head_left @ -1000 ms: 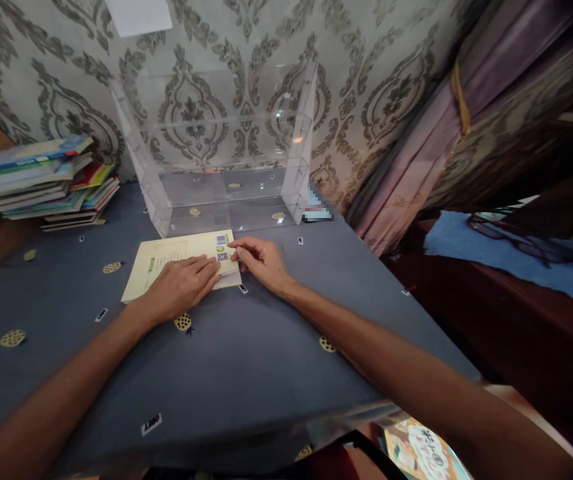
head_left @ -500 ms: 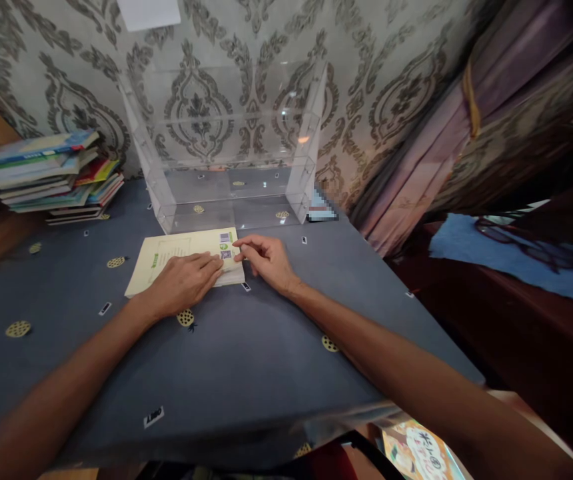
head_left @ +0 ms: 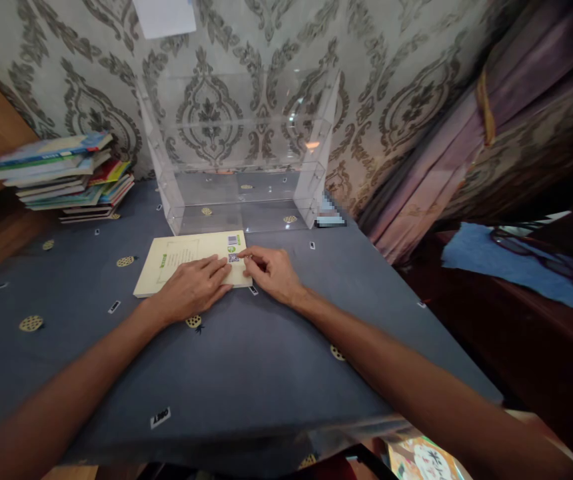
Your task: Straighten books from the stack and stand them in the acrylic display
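A thin cream booklet (head_left: pixel 176 257) with green print and small code squares lies flat on the grey-blue tablecloth (head_left: pixel 246 360). My left hand (head_left: pixel 194 288) rests palm down on its near right part, fingers stretched flat. My right hand (head_left: pixel 272 272) sits at the booklet's right edge, fingers curled, with thumb and forefinger pinched at that edge by the code squares. Just behind the booklet stands a clear acrylic rack (head_left: pixel 239 153) against the wall, with nothing on its shelves.
A stack of colourful books (head_left: pixel 64 177) sits at the back left of the table. Patterned wallpaper runs behind. A purple curtain (head_left: pixel 446 153) hangs at the right, above a dark wooden surface with a blue cloth (head_left: pixel 516 267).
Both hands stay on the booklet with almost no movement. My right fingers have closed in slightly on its right edge. The view has shifted a little, moving everything rightward in frame.
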{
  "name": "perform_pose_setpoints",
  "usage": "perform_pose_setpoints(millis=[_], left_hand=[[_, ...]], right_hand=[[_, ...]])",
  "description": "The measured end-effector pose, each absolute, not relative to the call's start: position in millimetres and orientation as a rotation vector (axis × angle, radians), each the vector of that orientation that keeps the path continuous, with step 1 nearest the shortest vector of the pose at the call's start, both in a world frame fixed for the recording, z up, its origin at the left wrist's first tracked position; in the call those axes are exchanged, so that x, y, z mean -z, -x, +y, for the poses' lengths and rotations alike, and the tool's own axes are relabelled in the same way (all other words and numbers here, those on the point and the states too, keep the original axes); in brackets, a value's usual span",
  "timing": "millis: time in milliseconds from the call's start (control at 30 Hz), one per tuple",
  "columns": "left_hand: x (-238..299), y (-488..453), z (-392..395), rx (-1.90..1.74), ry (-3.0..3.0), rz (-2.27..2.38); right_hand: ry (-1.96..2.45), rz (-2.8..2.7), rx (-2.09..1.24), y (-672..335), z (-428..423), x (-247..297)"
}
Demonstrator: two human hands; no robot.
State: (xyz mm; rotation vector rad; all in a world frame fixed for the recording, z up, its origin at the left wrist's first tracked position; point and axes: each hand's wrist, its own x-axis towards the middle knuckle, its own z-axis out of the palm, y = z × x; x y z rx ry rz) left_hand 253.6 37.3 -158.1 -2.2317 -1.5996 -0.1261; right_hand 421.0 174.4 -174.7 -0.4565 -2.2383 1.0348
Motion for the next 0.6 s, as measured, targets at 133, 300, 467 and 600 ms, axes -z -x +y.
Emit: perform_pose_setpoints(millis=[133, 300, 467, 600], left_hand=[[158.8, -252.2, 36.5, 0.157, 2.251, -1.603], [153.9, -237.0, 25.9, 0.12, 2.306, -1.664], [149.6, -194.1, -11.2, 0.083, 2.191, -1.901], [149.6, -153.9, -47.2, 0.137, 2.133, -2.106]], right_hand=[[0.314, -2.426, -0.678, -425.1, 168.0, 173.3], [0.154, -2.628, -0.314, -426.2, 161.2, 172.8], [0.159, -2.687, -0.132, -425.8, 160.7, 173.3], [0.119, -2.626, -0.057, -424.9, 159.0, 174.2]])
